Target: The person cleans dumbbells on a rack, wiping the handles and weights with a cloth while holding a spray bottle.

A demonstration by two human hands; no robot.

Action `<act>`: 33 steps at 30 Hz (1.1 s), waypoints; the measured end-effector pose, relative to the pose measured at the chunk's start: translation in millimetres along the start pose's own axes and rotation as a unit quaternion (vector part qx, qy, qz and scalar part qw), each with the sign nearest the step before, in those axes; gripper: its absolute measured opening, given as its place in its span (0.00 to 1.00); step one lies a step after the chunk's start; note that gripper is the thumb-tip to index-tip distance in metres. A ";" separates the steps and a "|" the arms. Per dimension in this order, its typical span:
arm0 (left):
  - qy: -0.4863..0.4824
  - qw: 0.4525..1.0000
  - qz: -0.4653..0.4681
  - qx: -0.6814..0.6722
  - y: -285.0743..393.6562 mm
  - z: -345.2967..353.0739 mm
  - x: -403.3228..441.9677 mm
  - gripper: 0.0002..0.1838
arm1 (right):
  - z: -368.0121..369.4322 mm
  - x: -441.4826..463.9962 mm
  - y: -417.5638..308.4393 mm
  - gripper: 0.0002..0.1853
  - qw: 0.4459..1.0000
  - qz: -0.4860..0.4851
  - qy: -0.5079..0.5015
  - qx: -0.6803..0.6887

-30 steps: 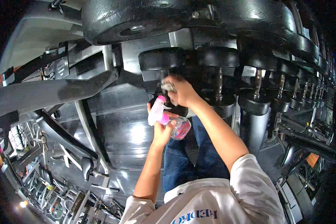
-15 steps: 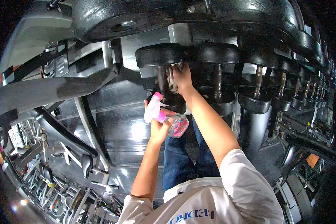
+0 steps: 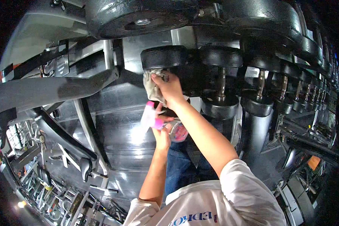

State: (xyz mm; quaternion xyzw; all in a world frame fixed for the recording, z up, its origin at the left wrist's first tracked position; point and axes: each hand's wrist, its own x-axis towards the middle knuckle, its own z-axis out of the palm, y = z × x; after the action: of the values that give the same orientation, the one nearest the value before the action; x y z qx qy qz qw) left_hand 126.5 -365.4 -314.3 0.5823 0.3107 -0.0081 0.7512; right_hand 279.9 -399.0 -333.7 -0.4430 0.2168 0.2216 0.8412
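Note:
My left hand [image 3: 162, 132] is wrapped round a clear spray bottle [image 3: 179, 132] with a pink and white spray head, tilted to the left. Above it, my right hand [image 3: 170, 87] grips a light grey cloth [image 3: 152, 86] against the handle area of the leftmost black dumbbell [image 3: 164, 57]. The cloth and hand cover that handle, and the dumbbell's near end is mostly hidden behind my hands and the bottle.
More black dumbbells [image 3: 220, 107] with metal handles run in a row to the right. Larger dumbbells [image 3: 139, 17] sit on a tier above. A curved grey machine frame [image 3: 52, 90] and a padded bar [image 3: 60, 132] stand at left.
The right hand has moved with the cloth from the right side of the handle to its left side, spreading the cloth over it. The bottle has shifted slightly left and down.

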 end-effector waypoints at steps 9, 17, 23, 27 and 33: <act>-0.009 0.995 0.099 0.008 -0.2 -39.0 -21.2 0.29 | 13.6 10.5 14.5 0.14 0.995 0.039 0.062 -0.067; -0.108 0.988 0.025 0.105 9.8 -62.6 -14.4 0.23 | -64.5 -30.6 -49.2 0.20 0.987 -0.108 0.122 -0.001; -0.111 0.987 0.021 0.110 2.5 -72.8 -5.7 0.24 | -44.4 -20.9 -2.3 0.28 0.827 -0.243 0.021 -0.506; -0.100 0.990 0.017 0.101 2.8 -68.1 -9.5 0.20 | -58.5 -30.0 -20.6 0.26 0.795 -0.166 -0.022 -0.583; -0.057 0.982 -0.072 0.163 21.9 -54.1 -11.6 0.08 | -92.5 2.4 -14.0 0.18 0.839 -0.053 -0.073 -0.537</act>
State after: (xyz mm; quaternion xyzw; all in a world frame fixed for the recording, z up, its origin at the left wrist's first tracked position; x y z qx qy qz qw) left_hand 100.6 -314.9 -296.7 0.6713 0.3034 -0.1456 0.6604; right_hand 274.2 -483.5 -373.5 -0.8186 -0.0222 0.2906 0.4949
